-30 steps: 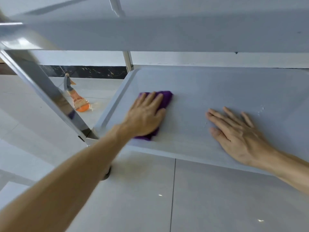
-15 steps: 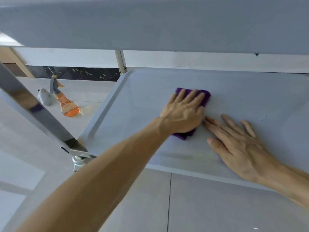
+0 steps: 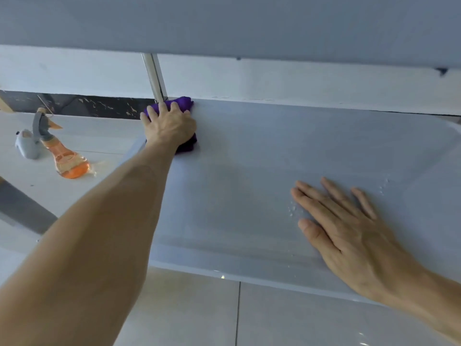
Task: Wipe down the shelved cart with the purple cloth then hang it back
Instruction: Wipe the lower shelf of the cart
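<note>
Head view: purple cloth (image 3: 183, 103) sits bunched in the far left corner of the cart shelf (image 3: 249, 171), at the foot of the upright post (image 3: 154, 76). Left hand (image 3: 169, 128) lies on it, fingers (image 3: 162, 108) spread and pressing down. Unwiped shelf stretches rightward, along its long axis, towards the right hand (image 3: 349, 233), which rests flat, fingers straight, holding nothing, near the front edge.

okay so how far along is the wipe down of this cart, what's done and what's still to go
Done: can't tell; no shelf is plainly finished. In hand: the left hand presses the bunched purple cloth into the far left corner of the pale grey cart shelf, while the right hand rests flat on it. Left: water droplets by the right fingers, possibly the shelf above, then hanging the cloth back.
</note>
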Tool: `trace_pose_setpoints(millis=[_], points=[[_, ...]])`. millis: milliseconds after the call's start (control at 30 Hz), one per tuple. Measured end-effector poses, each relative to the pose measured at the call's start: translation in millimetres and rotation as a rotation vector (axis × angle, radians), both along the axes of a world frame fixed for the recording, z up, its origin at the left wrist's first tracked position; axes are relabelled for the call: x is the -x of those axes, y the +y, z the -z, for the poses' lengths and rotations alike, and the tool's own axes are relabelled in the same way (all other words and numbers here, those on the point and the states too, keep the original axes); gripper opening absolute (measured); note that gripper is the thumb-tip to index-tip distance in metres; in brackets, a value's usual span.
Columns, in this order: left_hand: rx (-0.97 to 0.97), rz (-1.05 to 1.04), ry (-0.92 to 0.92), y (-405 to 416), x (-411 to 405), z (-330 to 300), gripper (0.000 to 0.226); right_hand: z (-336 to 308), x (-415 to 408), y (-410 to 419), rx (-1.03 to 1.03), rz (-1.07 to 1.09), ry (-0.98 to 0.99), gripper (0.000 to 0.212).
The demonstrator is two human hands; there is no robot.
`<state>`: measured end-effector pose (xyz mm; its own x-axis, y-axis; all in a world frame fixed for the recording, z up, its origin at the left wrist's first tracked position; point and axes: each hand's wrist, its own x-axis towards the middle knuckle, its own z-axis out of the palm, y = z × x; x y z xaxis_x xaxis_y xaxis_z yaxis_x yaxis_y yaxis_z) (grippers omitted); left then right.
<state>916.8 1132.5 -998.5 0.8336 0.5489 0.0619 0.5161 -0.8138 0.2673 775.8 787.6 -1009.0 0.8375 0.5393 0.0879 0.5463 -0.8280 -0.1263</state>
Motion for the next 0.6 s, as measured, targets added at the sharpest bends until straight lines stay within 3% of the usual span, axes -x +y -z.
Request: trace_pose_setpoints(millis=[300, 467, 600], points=[[-0.041, 0.825, -0.023, -162, -3, 1, 0.053, -1, -1, -2, -0.122, 0.008, 0.036, 0.062], [-0.014, 0.809, -0.015, -151, 33, 5, 0.053, -9, -6, -12, -0.484, 0.056, 0.115, 0.033], [0.001, 0.755, 0.042, -117, 63, 0, 0.053, -22, -14, -56, -0.385, 0.085, 0.093, 0.031]])
